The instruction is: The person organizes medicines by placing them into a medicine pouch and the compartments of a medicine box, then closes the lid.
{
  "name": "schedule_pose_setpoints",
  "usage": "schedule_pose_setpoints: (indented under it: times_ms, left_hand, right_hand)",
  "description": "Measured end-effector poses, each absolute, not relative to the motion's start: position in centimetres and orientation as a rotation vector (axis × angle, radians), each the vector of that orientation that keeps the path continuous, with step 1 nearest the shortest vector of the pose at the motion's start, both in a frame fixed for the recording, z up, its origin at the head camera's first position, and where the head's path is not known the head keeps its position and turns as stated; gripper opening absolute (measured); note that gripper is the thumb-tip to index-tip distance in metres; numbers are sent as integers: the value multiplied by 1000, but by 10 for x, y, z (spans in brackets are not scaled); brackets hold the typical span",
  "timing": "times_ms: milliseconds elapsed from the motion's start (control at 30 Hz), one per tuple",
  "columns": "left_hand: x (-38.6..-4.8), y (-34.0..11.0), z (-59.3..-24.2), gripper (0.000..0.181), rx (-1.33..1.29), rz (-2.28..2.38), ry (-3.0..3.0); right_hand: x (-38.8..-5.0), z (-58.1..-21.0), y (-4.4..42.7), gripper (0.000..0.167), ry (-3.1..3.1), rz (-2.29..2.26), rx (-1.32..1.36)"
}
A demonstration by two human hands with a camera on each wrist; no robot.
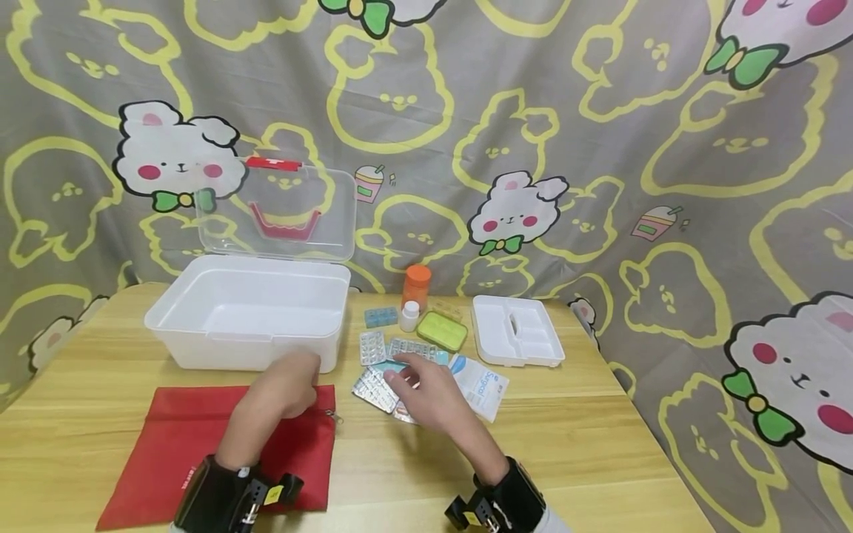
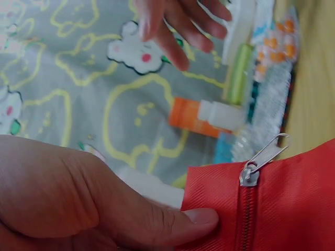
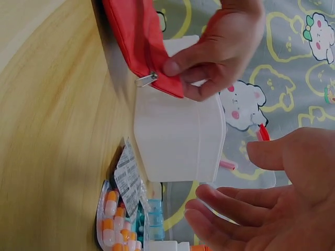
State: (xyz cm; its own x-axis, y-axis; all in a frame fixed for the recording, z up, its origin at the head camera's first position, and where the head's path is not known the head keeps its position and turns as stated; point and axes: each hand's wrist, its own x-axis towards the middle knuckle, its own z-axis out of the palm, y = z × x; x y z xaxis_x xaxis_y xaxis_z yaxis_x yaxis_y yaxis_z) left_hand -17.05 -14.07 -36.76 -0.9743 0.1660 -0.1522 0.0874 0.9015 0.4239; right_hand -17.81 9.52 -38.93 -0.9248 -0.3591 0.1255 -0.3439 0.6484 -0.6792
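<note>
The left hand point(image 1: 288, 386) pinches the corner of a red zip pouch point(image 1: 220, 437) near its zipper pull. In the left wrist view the thumb of that hand point(image 2: 125, 204) lies on the red fabric point(image 2: 298, 193) beside the metal zip pull point(image 2: 264, 154). The right hand point(image 1: 429, 392) hovers over blister packs point(image 1: 376, 389), fingers apart and holding nothing. From the right wrist, this hand point(image 3: 267, 198) shows spread fingers, while the left hand point(image 3: 222, 52) grips the pouch corner point(image 3: 167, 83).
Behind the pouch stands a clear box point(image 1: 266, 352) with its lid raised. An orange bottle point(image 1: 417, 285), a small white bottle point(image 1: 409, 317), a green case point(image 1: 443, 331) and a white compartment tray point(image 1: 517, 331) stand toward the back. A surgical mask packet point(image 1: 481, 386) lies right of the blister packs.
</note>
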Motion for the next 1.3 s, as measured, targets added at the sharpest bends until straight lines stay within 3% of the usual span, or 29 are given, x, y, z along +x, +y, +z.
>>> schedule_pose_setpoints:
  times_ms: [500, 867, 1300]
  left_hand:
    - [-157, -109, -348, 14, 398, 779, 3099]
    - [-154, -93, -345, 14, 381, 950, 3156]
    - [-155, -79, -355, 21, 407, 1123, 3355]
  right_hand:
    - [-170, -389, 89, 30, 2647, -1373, -696]
    - [-170, -388, 89, 12, 2575, -1528, -644]
    - [-175, -384, 96, 13, 2530, -1704, -525]
